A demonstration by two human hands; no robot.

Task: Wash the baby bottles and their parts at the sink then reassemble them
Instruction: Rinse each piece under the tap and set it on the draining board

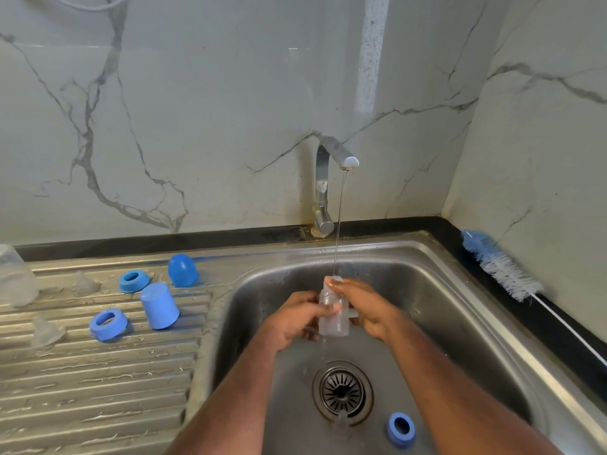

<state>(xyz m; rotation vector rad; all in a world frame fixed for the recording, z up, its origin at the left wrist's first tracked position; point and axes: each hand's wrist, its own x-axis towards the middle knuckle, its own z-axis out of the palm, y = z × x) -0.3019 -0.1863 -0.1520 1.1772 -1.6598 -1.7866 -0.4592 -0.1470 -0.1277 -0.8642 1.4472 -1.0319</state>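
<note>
The clear bottle point(333, 315) stands upright over the sink point(460, 290) under a thin stream from the tap point(331, 159), the left hand point(295, 318) and right hand point(368, 310) both curled round it, fingers point(331, 308) clamped on its sides. It looks light, stiff and slippery when wet, so a grip round the body seems safest. Clear teats on the left surface point(98, 372) are faint, and whether the bottle holds water is hard to tell.

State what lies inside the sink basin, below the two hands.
The drain strainer and one blue ring lie on the sink floor. A clear part seems to sit at the strainer's near edge. The forearms hide the floor beneath them.
</note>
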